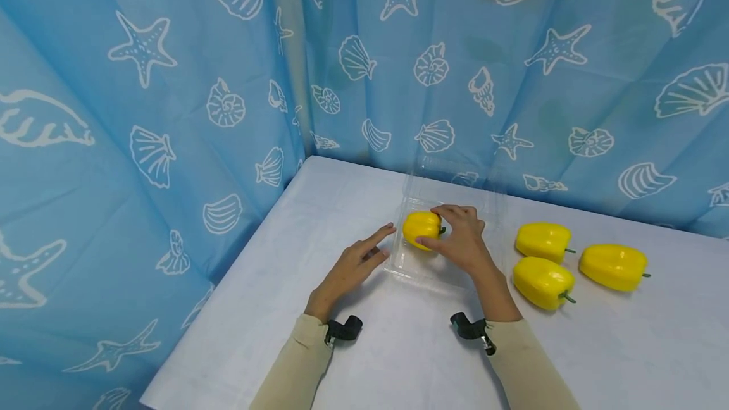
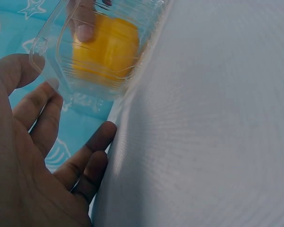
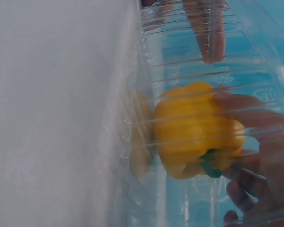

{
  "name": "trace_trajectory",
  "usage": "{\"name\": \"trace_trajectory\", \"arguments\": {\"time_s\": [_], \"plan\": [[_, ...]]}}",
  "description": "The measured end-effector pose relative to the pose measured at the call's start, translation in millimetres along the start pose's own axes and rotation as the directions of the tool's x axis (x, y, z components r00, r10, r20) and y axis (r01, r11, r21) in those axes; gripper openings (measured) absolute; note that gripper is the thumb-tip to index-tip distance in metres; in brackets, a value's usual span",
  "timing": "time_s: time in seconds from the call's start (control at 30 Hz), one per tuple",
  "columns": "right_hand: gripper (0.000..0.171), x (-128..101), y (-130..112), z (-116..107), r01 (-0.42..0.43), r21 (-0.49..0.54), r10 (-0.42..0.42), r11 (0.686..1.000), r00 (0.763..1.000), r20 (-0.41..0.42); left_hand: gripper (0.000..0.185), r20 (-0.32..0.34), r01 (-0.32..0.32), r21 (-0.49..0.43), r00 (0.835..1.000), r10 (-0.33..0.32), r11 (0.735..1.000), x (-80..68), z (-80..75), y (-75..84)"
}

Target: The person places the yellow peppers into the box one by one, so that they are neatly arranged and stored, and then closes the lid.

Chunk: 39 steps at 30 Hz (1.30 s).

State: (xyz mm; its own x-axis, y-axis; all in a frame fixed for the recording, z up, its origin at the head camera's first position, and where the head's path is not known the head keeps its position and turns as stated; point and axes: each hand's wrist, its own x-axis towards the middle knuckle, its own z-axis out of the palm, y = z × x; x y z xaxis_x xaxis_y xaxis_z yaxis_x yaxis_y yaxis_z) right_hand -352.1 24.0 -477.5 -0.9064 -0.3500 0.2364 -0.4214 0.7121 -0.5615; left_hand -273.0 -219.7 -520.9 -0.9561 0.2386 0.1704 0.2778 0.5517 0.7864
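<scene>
One yellow bell pepper (image 1: pixel 421 227) is sitting inside the clear plastic clamshell (image 1: pixel 407 264), the right hand (image 1: pixel 460 239) gripping it to seat it, while the left hand (image 1: pixel 353 264), fingers relaxed, is resting beside the rim on the bench (image 1: pixel 398 347), seemingly steadying it.

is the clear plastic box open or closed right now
Open. The lid of the clear box stands up behind it, and the right hand reaches in from above, holding a yellow pepper inside.
</scene>
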Motion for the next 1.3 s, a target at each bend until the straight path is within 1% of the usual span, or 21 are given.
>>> {"name": "trace_trajectory", "arguments": {"time_s": [0.3, 0.47, 0.57, 0.8, 1.13, 1.3], "plan": [[0.075, 0.0, 0.1, 0.8, -0.010, -0.004, 0.010, 1.000, 0.999, 0.036, 0.052, -0.001, 0.007, 0.009, 1.000, -0.007, 1.000, 0.4, 0.5, -0.8], [0.078, -2.5, 2.4, -2.6, 0.008, 0.016, -0.009, 1.000, 0.999, 0.049, 0.051, 0.001, 0.004, 0.008, 1.000, -0.004, 1.000, 0.5, 1.8, 1.1], [0.078, -3.9, 2.3, -5.8, 0.031, 0.025, -0.032, 0.999, 0.999, 0.037, 0.051, 0.001, 0.012, 0.006, 1.000, -0.012, 1.000, 0.2, 2.3, 1.7], [0.071, -6.9, -0.9, -15.1, 0.081, 0.022, -0.081, 0.996, 0.997, -0.014, 0.051, -0.009, 0.043, 0.006, 0.999, -0.043, 0.999, -0.5, 2.6, 2.3], [0.064, -24.2, -0.8, -41.1, 0.119, 0.024, -0.117, 0.993, 0.988, -0.098, 0.050, -0.015, 0.032, 0.004, 0.999, -0.032, 0.999, -1.0, 2.9, 7.2], [0.059, -33.3, 4.7, -52.2, 0.111, 0.032, -0.106, 0.993, 0.987, -0.122, 0.050, -0.024, 0.026, -0.004, 0.999, -0.026, 1.000, -1.8, 3.8, 7.3]]}}
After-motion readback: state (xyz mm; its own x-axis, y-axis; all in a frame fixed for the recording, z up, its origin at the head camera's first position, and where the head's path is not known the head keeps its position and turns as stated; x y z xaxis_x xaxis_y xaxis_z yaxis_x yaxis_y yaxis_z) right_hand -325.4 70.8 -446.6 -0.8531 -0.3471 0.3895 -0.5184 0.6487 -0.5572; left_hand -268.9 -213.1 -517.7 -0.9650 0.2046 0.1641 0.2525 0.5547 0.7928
